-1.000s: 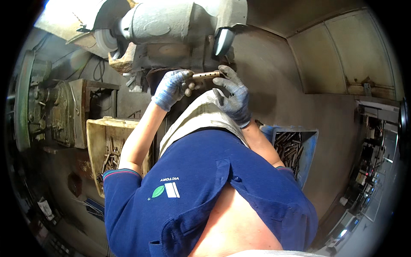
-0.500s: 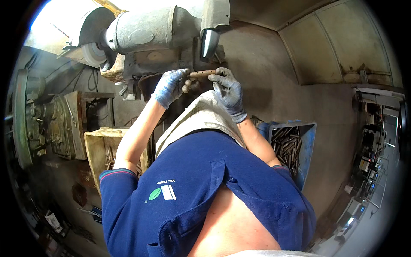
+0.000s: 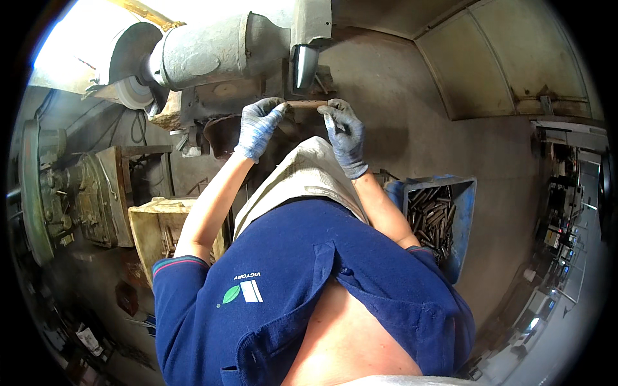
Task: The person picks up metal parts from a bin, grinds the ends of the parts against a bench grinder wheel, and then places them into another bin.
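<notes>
A short brownish metal bar [image 3: 307, 103] is held level between my two gloved hands, in front of the grinder. Its left end is pinched by my left hand [image 3: 261, 125], whose thumb and fingers are closed. My right hand [image 3: 346, 135] grips the other end between thumb and fingers. Just beyond the bar hangs the shiny curved metal face [image 3: 305, 66] at the right end of the big grey bench grinder [image 3: 206, 51]. The bar and that face look apart. My fingers cover both bar ends.
A white grinding wheel [image 3: 134, 93] sits at the grinder's left end. To my right stands a blue crate [image 3: 465, 225] full of dark metal bars; to my left, a yellowish crate [image 3: 143, 235] with several pieces. A greenish machine [image 3: 84, 193] is farther left.
The bar has been turned, so the row of holes along it no longer shows. My left fingers have drawn in around its end. The view has shifted slightly.
</notes>
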A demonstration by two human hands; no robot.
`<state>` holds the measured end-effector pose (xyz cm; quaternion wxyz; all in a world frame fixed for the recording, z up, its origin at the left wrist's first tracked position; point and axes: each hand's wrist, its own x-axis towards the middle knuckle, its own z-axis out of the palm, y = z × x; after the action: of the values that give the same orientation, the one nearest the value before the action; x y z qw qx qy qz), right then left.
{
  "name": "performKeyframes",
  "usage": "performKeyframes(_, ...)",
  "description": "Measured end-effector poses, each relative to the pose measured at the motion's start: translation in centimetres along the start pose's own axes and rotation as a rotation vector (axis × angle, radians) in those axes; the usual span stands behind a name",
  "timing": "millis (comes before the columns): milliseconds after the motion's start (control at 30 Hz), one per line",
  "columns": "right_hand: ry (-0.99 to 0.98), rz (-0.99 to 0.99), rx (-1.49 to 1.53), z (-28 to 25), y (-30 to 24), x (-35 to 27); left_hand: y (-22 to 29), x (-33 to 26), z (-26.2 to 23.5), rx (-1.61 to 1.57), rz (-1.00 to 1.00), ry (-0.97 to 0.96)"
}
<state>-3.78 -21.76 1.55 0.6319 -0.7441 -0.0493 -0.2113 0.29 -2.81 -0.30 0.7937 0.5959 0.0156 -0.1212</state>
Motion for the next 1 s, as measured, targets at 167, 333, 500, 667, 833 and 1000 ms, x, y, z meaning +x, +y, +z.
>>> performKeyframes(167,0.005,0.044,0.044,0.1,0.8,0.2,0.1,0.4,1.0,-0.024,0.024,0.02)
performKeyframes(333,-0.029,0.113,0.02,0.2,0.9,0.5,-0.1,1.7,1.6,-0.079,-0.021,0.115)
performKeyframes(500,0.013,0.077,-0.067,-0.5,4.5,1.1,-2.0,3.3,3.0,-0.203,-0.079,0.145)
performKeyframes(667,0.011,0.176,-0.055,-0.7,3.9,1.7,-3.1,3.9,3.6,-0.208,-0.091,0.164)
performKeyframes(833,-0.024,0.214,-0.062,0.5,3.7,1.7,-3.1,4.2,2.4,-0.243,-0.132,0.233)
performKeyframes(1000,-0.025,0.191,0.013,2.8,5.1,1.5,-4.6,4.8,-0.7,-0.208,-0.097,0.297)
